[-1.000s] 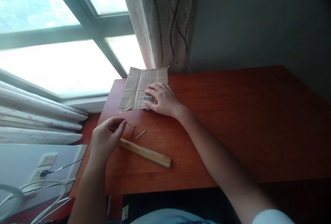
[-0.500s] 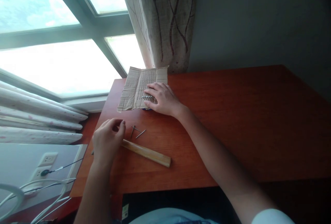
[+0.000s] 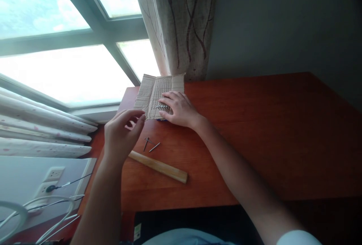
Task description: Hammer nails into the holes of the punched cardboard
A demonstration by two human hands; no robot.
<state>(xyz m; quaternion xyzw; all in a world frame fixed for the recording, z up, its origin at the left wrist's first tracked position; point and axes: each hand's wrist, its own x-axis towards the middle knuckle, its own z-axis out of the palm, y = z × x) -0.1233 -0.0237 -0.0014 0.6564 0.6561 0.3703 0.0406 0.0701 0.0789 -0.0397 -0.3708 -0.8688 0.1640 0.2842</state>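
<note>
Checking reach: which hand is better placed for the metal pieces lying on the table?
Probably the left hand: it looks nearer those metal pieces, while the right hand rests on the perforated cardboard. Whether the left pinches anything is unclear.

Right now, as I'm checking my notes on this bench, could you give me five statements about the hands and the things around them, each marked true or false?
1. The right hand is at the perforated cardboard. True.
2. Metal nails lie between the cardboard and the wooden bar. True.
3. The left hand grips the wooden bar. False: its thumb and index fingertips come together near the cardboard's near left corner.
4. The hanging curtain beyond the cardboard is plain. False: dark branching lines run down it.
5. A dark plug sits in the wall socket. True.
</note>
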